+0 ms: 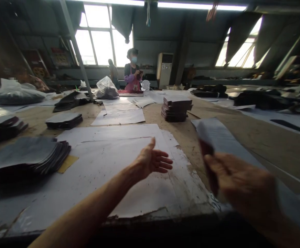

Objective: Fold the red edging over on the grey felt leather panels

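My left hand point(156, 160) hovers over the white paper sheets point(119, 175) with its fingers spread and nothing in it. On the right, my right hand point(240, 175) grips a dark reddish-brown piece of sheet material point(208, 155), held on edge and blurred by motion. Its fingers are wrapped against the piece's near side. To the left lies a thick pile of dark cut pieces point(23, 155), grey on top, with a yellowish scrap point(67, 163) beside it. Behind my right hand runs a long pale strip point(227, 137) on the table.
A stack of reddish-brown pieces point(176, 108) stands mid-table. Smaller piles point(64, 120) lie at the left. Clear plastic bags point(106, 88) and dark material point(266, 100) lie farther back. A person in a pink apron point(134, 81) stands across the table. A slanting pole point(76, 48) rises at left.
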A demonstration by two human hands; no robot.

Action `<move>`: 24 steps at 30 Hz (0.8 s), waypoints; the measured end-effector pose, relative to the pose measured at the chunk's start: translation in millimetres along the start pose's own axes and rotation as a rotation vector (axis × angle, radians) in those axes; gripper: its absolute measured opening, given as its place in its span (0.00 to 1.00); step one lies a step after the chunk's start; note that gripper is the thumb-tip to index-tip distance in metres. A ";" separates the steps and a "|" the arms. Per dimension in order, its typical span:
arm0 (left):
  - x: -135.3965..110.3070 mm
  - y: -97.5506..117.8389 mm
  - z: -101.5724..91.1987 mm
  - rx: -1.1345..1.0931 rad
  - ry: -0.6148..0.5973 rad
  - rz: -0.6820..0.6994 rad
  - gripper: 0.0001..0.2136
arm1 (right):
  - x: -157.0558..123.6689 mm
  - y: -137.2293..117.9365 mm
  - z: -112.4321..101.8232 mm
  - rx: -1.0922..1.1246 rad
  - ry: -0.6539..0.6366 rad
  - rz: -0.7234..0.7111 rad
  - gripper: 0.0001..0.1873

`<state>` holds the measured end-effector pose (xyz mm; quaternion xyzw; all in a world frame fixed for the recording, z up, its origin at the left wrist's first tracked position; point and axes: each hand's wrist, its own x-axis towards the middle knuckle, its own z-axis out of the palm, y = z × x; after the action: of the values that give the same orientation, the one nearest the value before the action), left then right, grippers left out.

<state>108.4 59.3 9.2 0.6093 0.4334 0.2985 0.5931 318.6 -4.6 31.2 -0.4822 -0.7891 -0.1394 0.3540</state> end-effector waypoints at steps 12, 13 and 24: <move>-48.1 -21.3 -96.4 0.417 0.229 -0.193 0.17 | -31.4 -137.7 94.8 -0.013 0.144 -0.682 0.15; -46.6 -21.1 -95.7 0.468 0.229 -0.182 0.17 | -31.0 -140.3 97.3 -0.033 0.174 -0.691 0.14; -44.4 -36.0 -74.2 0.698 0.295 -0.021 0.13 | -20.3 -131.9 98.9 0.350 -0.017 -0.494 0.17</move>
<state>17.2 51.7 -10.6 0.7207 0.5959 0.2111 0.2842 169.1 -27.9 -37.2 -0.2082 -0.8976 -0.0789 0.3804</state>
